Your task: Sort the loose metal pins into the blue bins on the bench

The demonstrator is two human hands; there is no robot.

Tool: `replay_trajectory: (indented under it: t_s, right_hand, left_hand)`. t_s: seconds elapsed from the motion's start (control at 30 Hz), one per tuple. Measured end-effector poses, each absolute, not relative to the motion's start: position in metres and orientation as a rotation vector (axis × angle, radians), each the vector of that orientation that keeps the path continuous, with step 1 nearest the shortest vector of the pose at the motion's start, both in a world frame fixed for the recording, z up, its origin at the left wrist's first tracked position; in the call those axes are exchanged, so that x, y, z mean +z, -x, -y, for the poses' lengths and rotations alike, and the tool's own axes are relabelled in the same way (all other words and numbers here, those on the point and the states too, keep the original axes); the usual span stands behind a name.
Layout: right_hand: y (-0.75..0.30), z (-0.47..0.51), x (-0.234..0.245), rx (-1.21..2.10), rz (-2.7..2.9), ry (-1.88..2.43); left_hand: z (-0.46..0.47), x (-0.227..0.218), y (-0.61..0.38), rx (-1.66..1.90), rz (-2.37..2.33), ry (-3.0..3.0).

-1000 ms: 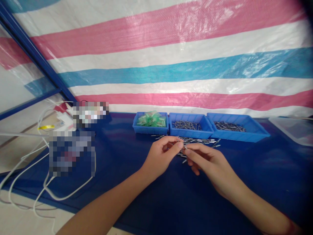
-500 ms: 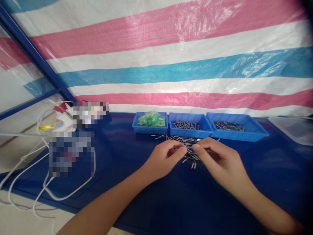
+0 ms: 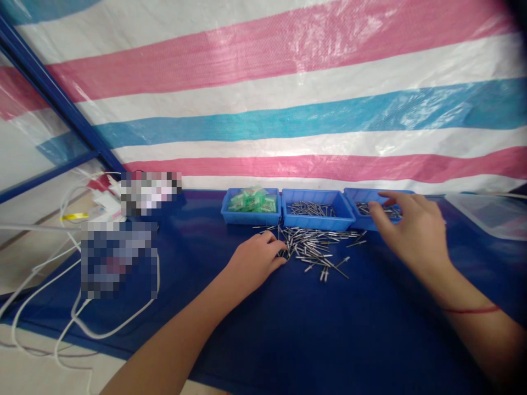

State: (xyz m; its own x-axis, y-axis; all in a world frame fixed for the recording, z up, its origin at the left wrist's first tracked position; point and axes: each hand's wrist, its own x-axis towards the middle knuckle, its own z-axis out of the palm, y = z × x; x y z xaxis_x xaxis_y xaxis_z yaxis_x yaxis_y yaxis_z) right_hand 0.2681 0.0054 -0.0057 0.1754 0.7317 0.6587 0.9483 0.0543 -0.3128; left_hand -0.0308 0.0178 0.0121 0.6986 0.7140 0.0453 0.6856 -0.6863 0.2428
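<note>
A loose pile of blind rivets [image 3: 310, 244], silver with thin pins, lies on the dark blue table. At the pile's left end is my left hand [image 3: 257, 258], its thumb and forefinger slightly apart at the nearest rivets; nothing shows between them. My right hand [image 3: 418, 236] hovers over the right blue bin [image 3: 362, 224], thumb and fingers spread, and covers part of it. Rivets lie inside that bin. The middle blue bin [image 3: 319, 221] also holds rivets, while the left blue bin [image 3: 251, 218] is heaped with small green-and-clear packets [image 3: 253, 200].
A clear plastic container [image 3: 486, 216] stands at the far right. White cables [image 3: 115, 332] loop over the table's left side near blurred items. A striped plastic sheet [image 3: 263, 126] hangs behind the bins, and a blue metal frame post [image 3: 61, 99] rises at left.
My hands, close together over the pile before, have parted. The right moved right and up to the right bin with its fingers opening; the left shifted slightly left, uncovering more rivets.
</note>
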Motion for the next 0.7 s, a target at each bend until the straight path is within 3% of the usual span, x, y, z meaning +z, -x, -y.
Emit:
replay_trajectory:
  t_s: [0.3,0.47,0.7]
  right_hand:
    - [-0.218,0.01,-0.007,-0.254,1.83,1.491]
    - [-0.199,0.02,-0.005,-0.094,1.896,1.417]
    - [-0.175,0.031,-0.003,0.48,1.747,1.46]
  left_hand:
    - [-0.02,0.009,0.028,0.255,-1.115,-2.706]
    - [-0.023,0.009,0.03,0.456,-1.111,-2.595]
    - [-0.008,0.025,0.017,0.967,-0.932,-2.194]
